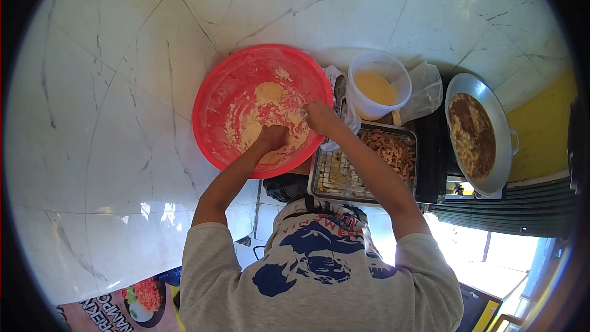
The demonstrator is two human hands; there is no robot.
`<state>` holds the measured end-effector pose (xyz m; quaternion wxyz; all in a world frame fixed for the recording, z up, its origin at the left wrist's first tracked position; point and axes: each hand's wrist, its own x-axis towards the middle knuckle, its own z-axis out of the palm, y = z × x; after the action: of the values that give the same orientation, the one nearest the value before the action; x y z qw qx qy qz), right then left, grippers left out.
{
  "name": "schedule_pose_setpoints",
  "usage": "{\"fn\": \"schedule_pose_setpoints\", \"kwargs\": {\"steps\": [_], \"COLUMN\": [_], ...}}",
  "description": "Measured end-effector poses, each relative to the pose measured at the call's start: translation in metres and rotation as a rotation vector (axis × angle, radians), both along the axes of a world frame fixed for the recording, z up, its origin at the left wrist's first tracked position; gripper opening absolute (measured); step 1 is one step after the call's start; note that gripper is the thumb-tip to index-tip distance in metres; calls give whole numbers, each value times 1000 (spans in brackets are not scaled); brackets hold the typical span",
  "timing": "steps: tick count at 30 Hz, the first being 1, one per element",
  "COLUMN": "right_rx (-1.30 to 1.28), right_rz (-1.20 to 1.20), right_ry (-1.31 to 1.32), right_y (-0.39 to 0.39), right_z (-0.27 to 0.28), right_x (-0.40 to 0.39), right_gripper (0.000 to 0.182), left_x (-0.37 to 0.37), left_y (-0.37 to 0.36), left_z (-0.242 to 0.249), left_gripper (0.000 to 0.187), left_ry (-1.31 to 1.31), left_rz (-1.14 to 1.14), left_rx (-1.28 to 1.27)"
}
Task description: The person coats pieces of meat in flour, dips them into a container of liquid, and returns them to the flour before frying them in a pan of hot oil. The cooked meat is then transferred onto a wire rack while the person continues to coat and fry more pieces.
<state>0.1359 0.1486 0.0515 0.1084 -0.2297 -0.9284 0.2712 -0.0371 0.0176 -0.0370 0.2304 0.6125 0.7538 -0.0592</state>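
Left hand [272, 137] fisted in dough [270, 117]; right hand [318, 117] gripping rim of round red basin [215, 95], mouth up.

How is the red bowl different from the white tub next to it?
The red bowl is wide and shallow; the white tub is narrower and taller. The bowl holds lumpy, pale dough smeared on its sides; the tub holds a smooth yellow liquid. Both hands, left and right, are in the bowl, none in the tub. Both are round and open on top.
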Motion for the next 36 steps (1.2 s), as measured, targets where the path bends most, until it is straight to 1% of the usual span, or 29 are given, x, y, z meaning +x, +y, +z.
{"fn": "schedule_pose_setpoints", "kwargs": {"steps": [2, 5, 8, 11, 14, 17, 20, 23, 26, 29, 32, 35, 36], "right_rx": [-3, 20, 79, 12, -26, -57, -61, -71, -70, -84, 41, 29, 41], "right_rz": [-1, -5, 9, -33, -92, -116, -89, -102, -75, -123, -73, -115, -114], "right_ry": [10, -36, -52, -59, -11, 97, 146, 134, 220, 475, 98, 31, 33], "right_y": [0, -2, -1, -4, -5, -3, -2, 2, 0, -13, -4, 1, 4], "right_z": [1, 8, 5, 14, 12, 9, 7, 1, 15, 41, 33, 15, 14], "right_x": [-1, 0, 0, 1, -3, -4, -4, -7, -8, -14, -21, -23, -24], "right_gripper": [17, 15, 18, 19, 21, 21, 19, 18, 16, 16, 17, 19, 20], "left_x": [4, -8, -8, -26, -30, -54, -41, -29, -26, -33, -41, -43, -44], "left_y": [-6, -7, -4, 0, 0, 4, -5, -10, -16, -18, -20, -24, -21], "left_z": [22, 1, 6, 3, 8, -37, -21, 4, 37, 27, 14, 13, 18], "left_gripper": [40, 42, 40, 32, 24, 19, 20, 31, 39, 43, 41, 38, 37], "left_ry": [64, 39, -3, -539, -436, -827, -883, -1012, -1055, -1049, -1160, -1035, -1072], "left_rz": [-41, -40, 40, 292, 280, 327, 238, 433, 421, 422, 424, 427, 445], "left_rx": [-13, -37, 17, 145, 299, 523, 331, 335, 353, 408, 437, 440, 490]}}
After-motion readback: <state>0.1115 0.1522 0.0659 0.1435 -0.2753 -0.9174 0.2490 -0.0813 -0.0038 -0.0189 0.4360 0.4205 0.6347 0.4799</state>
